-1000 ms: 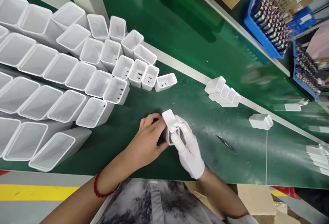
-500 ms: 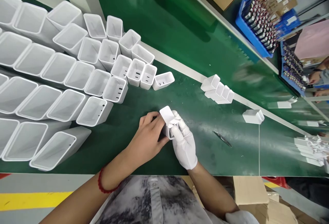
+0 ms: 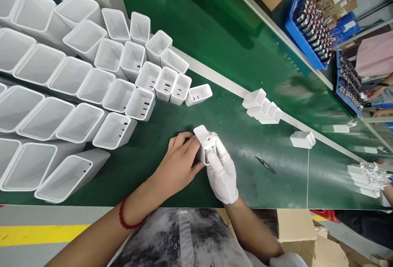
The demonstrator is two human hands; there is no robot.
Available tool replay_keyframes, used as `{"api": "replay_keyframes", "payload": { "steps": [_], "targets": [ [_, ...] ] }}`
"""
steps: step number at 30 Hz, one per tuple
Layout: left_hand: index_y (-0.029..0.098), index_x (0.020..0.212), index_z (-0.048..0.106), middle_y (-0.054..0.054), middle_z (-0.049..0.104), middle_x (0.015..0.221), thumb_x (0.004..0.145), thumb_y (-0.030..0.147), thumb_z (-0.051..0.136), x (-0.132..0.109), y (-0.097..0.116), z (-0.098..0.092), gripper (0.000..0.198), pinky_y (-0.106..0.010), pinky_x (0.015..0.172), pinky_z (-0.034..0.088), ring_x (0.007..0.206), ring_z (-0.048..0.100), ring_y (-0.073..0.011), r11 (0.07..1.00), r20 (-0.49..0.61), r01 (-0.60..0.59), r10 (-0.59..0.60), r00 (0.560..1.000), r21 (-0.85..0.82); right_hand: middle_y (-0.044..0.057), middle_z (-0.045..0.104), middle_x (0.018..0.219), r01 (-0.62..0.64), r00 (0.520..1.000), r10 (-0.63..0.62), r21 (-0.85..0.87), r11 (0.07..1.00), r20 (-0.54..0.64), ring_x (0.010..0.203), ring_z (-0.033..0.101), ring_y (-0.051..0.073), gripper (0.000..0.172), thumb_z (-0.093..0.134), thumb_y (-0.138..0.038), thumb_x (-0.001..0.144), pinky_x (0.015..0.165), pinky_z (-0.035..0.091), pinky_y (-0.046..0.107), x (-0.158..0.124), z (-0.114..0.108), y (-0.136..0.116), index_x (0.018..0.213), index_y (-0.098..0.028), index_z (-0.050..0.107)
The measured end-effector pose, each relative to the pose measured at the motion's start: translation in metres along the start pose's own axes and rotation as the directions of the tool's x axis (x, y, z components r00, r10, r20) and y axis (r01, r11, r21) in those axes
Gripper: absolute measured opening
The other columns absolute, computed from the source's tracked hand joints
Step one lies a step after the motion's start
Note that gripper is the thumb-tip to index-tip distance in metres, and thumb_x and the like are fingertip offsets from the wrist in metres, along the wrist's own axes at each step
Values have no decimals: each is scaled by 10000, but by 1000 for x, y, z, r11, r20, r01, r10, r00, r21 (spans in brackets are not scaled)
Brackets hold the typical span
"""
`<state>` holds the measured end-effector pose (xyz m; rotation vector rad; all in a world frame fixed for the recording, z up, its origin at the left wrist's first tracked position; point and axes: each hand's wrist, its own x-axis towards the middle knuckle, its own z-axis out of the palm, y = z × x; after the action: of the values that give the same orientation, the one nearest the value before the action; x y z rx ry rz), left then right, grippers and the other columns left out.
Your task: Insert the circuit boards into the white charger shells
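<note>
Bare and curled, my left hand [image 3: 179, 158] grips a small white plastic case [image 3: 201, 155] from its left side, open end up. My right hand [image 3: 223, 173], in a white glove, is closed at the case's mouth. Its fingers pinch a small white plastic part [image 3: 210, 141] with a shiny spot, partly covered by the fingertips. A flat white flap [image 3: 201, 133] sticks up beside that part; whether the two are joined I cannot tell. To the right of the glove, dark tweezers [image 3: 265, 164] lie on the green table [image 3: 245, 189].
Rows of open white cases [image 3: 70, 75] crowd the left side. Several more white cases [image 3: 260, 107] and a single white case [image 3: 302, 139] stand near the metal rail on the right. Blue bins [image 3: 294, 34] of parts sit beyond. Another person's hand [image 3: 373, 92] shows at far right.
The view has shifted slightly. My right fingers and the pinched part have turned a little, so its shiny spot and more of the case's opening show. My left hand keeps its hold.
</note>
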<state>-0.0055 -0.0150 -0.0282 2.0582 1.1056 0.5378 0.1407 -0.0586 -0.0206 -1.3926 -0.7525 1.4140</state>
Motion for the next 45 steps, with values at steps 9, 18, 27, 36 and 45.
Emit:
{"api": "replay_keyframes", "payload": {
  "steps": [9, 18, 27, 36, 45],
  "targets": [
    [181, 1348, 384, -98, 606, 1282, 872, 189, 643, 0, 1, -2, 542, -457, 902, 392, 1162, 446, -320, 1000, 7, -1, 1, 1000, 16, 1, 585, 1408, -48, 999, 47, 79, 996, 10, 1374, 470, 257, 439, 656, -330, 906, 1219, 274, 459, 4, 2, -7, 1339, -294, 589],
    [183, 1347, 392, -110, 595, 1302, 893, 193, 611, 1, 1, -1, 504, -464, 922, 396, 1160, 454, -305, 1000, -1, 17, -17, 1000, -7, 1, 559, 1434, 44, 999, -44, 3, 999, -17, 1365, 482, 257, 413, 660, -327, 902, 1201, 310, 466, 14, 4, -3, 1312, -308, 614],
    [188, 1335, 408, -113, 592, 1294, 893, 193, 603, 1, 1, 0, 484, -456, 914, 399, 1162, 463, -310, 999, -7, 33, -33, 999, -8, 20, 618, 1368, 68, 997, -72, -144, 987, -22, 1317, 532, 257, 384, 621, -397, 923, 1170, 359, 454, 17, 1, -9, 1289, -281, 634],
    [183, 1345, 405, -124, 587, 1278, 915, 274, 594, -1, 2, 3, 478, -467, 939, 415, 1185, 470, -317, 999, -62, 0, 3, 998, 47, 34, 570, 1421, 130, 987, -118, -103, 986, 111, 1334, 512, 259, 486, 590, -419, 936, 1166, 352, 468, 13, -11, -12, 1397, -277, 530],
    [176, 1475, 258, -183, 544, 1276, 890, 451, 621, -2, 42, -5, 742, -476, 944, 477, 1165, 535, -335, 981, -209, -192, 195, 958, 35, 44, 727, 1146, -14, 999, 18, -114, 993, 34, 973, 710, 255, 426, 603, -465, 898, 917, 568, 417, 1, -25, -35, 1260, -245, 651]
  ]
}}
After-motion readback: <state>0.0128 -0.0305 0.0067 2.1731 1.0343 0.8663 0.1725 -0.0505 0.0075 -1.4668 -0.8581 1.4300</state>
